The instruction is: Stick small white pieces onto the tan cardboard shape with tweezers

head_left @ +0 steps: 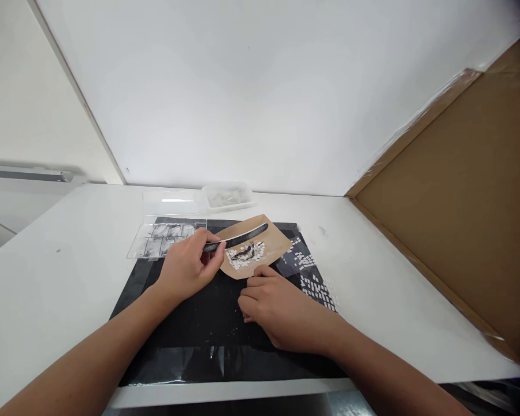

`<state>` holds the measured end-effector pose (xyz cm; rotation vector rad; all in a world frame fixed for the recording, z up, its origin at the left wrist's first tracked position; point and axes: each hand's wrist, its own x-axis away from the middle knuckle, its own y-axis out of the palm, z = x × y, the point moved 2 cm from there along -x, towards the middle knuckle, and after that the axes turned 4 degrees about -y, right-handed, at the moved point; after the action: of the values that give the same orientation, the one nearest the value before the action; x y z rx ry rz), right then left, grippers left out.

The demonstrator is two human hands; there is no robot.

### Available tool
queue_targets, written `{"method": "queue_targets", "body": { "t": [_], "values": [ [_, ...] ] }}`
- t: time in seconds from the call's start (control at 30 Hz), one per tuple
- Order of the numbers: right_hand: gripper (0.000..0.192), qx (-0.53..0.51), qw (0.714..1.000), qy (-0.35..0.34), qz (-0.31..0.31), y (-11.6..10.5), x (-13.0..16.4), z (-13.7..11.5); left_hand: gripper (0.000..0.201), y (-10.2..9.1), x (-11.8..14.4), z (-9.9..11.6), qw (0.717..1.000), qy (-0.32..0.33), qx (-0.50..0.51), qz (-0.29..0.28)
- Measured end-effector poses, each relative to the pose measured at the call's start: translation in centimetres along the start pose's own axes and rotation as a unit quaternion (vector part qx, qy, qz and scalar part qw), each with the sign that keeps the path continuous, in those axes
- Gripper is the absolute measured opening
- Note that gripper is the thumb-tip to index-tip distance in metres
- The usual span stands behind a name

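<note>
My left hand (195,260) is closed on one end of a long, slightly curved black strip (247,234) with a pale upper edge, held between thumb and fingers. The strip extends to the right above a brown paper sheet (276,242) with turned-up edges. Small white chips (238,258) lie on that paper, with a thin, bent black piece (248,252) among them. At the paper's lower edge is my right hand (266,300), its fingers curled in. Whatever its fingertips hold, if anything, is hidden.
Beneath lies a black mat (190,323) dotted with tiny white specks. Rows of small white tiles (318,292) run along its right side. A lidded clear compartment box (153,240) and a white tub (229,198) stand behind. A cardboard panel (455,190) rises at right.
</note>
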<state>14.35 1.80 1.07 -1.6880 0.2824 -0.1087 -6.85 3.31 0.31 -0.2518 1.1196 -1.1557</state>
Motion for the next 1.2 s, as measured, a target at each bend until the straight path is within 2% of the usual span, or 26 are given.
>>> {"method": "queue_targets", "body": {
  "t": [0.33,0.7,1.07,1.13,1.2],
  "values": [
    [0.015,-0.067,0.997,0.020,-0.014,-0.1,0.6,0.6,0.015,0.0,0.0,0.0,1.000,0.004,-0.001,-0.002],
    [0.020,-0.011,1.000,0.003,-0.017,0.3,0.0,0.6,0.014,0.1,0.1,-0.1,1.000,0.014,-0.003,0.001],
    [0.021,0.068,0.997,0.004,0.042,1.8,-1.2,0.5,0.013,0.1,0.0,0.0,1.000,0.019,-0.004,0.005],
    [0.019,0.052,0.997,0.008,0.049,1.6,-1.1,0.6,0.013,0.0,0.0,0.1,1.000,0.022,-0.004,0.009],
    [0.015,-0.012,0.998,0.018,0.054,1.1,-0.8,0.9,0.013,0.0,0.1,0.1,1.000,0.024,-0.004,0.012]
  ]
}}
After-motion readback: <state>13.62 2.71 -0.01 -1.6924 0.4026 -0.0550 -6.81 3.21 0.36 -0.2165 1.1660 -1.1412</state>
